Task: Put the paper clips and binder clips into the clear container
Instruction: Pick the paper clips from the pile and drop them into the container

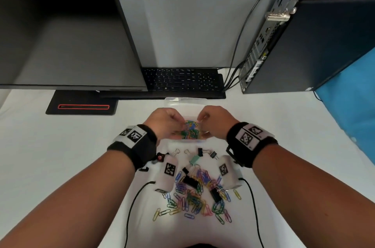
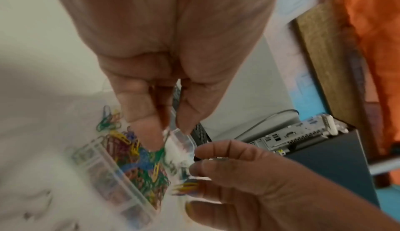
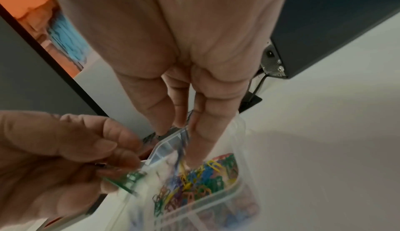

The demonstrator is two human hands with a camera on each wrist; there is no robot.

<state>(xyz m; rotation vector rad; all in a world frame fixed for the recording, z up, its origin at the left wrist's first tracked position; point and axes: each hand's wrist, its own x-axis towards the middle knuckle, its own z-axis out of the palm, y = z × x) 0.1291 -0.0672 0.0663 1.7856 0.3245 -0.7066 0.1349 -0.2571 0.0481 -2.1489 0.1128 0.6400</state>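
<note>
A clear container (image 1: 199, 138) partly filled with coloured paper clips (image 1: 189, 129) is held between both hands above the white table. My left hand (image 1: 168, 124) pinches its left rim between thumb and fingers (image 2: 151, 132). My right hand (image 1: 211, 121) grips the right rim, with fingers (image 3: 201, 132) reaching down inside the wall. The ribbed container wall (image 2: 103, 171) and rim (image 3: 194, 205) look blurred. Nearer me, a heap of loose paper clips (image 1: 194, 201) lies on the table, mixed with black binder clips (image 1: 190, 181) and a mint binder clip (image 1: 194, 160).
A clear lid (image 1: 174, 100) lies just beyond the hands. Behind it are a black keyboard (image 1: 182, 81), a monitor (image 1: 60, 34) on its stand at the left, and a computer tower (image 1: 304, 40) with cables at the right. Wrist-camera cables (image 1: 132, 207) trail over the table.
</note>
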